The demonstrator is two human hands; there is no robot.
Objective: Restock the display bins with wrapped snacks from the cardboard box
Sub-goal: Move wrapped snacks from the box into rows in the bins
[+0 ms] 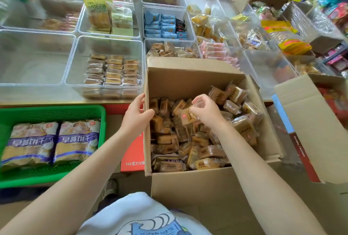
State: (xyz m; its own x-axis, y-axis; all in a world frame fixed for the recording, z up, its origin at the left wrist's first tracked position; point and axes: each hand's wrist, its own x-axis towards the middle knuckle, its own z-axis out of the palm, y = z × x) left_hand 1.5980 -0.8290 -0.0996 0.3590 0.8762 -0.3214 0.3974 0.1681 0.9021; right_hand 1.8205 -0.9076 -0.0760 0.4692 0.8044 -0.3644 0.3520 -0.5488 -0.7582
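A shop counter [47, 101] packed with clear bins is stretching across the view, with shelves of bright packets standing at the far right.

Nearest, the box [188, 187] is sitting open against the counter's front edge, full of loose brown wrapped snacks [205, 151]. The left hand [136, 116] is gripping the box's left wall, thumb inside and fingers curled over the rim. The right hand [206, 111] is hovering over the pile in the middle of the box, pinching one snack [188, 117] by its clear wrapper end between thumb and fingertips, raised just above the rest.

Left of the box, below the counter's front edge, a green basket [52, 110] is holding two large purple-banded bags [52, 142]. A red carton [132, 151] is lying between basket and box. At the right, a second carton [312, 121] is standing open.

On the counter, just beyond the left hand, a bin [105, 46] is holding neat rows of the same brown snacks along its near right side. Left of it another bin [35, 57] is showing only its bare floor. Farther back, bins are carrying blue packets [162, 25], pink packets [216, 50] and yellow ones [99, 11].
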